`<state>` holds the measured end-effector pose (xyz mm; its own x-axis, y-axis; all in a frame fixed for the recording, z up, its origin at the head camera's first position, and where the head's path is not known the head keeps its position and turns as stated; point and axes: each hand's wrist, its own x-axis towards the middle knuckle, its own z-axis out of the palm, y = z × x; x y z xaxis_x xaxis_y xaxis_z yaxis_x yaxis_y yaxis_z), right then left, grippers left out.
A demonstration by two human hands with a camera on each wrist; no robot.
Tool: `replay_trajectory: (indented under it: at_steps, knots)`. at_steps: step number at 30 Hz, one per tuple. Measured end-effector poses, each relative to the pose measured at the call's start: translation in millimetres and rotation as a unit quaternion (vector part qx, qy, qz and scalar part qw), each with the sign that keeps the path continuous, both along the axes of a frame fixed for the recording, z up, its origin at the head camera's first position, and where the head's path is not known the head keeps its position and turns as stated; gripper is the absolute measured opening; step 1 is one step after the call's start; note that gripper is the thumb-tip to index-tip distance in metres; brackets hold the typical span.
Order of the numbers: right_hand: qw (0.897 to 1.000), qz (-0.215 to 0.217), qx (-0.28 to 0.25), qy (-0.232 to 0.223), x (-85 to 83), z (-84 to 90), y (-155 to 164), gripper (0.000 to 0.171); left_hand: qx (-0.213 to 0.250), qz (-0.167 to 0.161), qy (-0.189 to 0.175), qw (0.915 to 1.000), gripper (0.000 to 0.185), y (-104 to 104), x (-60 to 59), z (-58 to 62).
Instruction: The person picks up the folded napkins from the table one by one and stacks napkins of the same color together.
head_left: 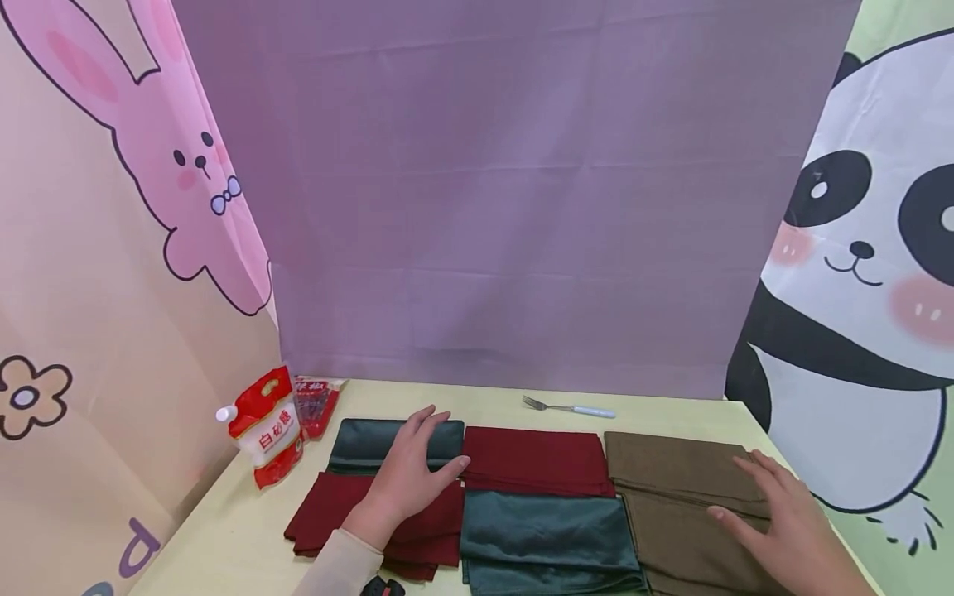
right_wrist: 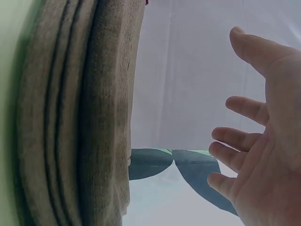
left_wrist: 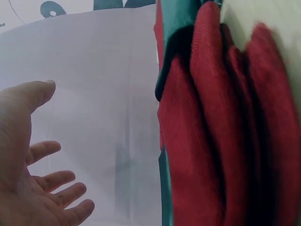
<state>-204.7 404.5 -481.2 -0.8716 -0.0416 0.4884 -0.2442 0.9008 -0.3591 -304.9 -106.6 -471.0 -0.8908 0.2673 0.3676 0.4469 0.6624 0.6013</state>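
Six folded cloths lie in two rows on the pale yellow table (head_left: 224, 538). At the back are a dark green cloth (head_left: 365, 443), a red cloth (head_left: 537, 459) and a brown cloth (head_left: 671, 463). In front are a red cloth (head_left: 328, 513), a green cloth (head_left: 547, 542) and a brown cloth (head_left: 686, 550). My left hand (head_left: 421, 463) hovers open over the left pair, fingers spread; the left wrist view shows the left hand (left_wrist: 33, 179) apart from the red cloth (left_wrist: 225, 155). My right hand (head_left: 756, 497) hovers open over the brown pair; in the right wrist view the right hand (right_wrist: 254, 155) is clear of the brown cloth (right_wrist: 80, 117).
A fork (head_left: 570, 407) with a white handle lies behind the cloths. A red and white sugar pouch (head_left: 264, 426) and a red packet (head_left: 316, 404) stand at the back left. Printed backdrops close in the table on three sides.
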Motion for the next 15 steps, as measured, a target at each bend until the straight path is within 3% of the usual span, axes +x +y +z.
replay_trajectory:
  at_steps: [8,15]
  knots:
    - [1.000,-0.016,0.007,-0.006,3.0,1.3,8,0.079,0.017,-0.014,-0.002,0.9998,0.072,17,-3.2,4.2]
    - [0.999,-0.023,-0.004,0.032,9.6,-3.0,16,0.065,0.066,-0.043,0.001,0.9969,0.063,34,-4.1,6.7]
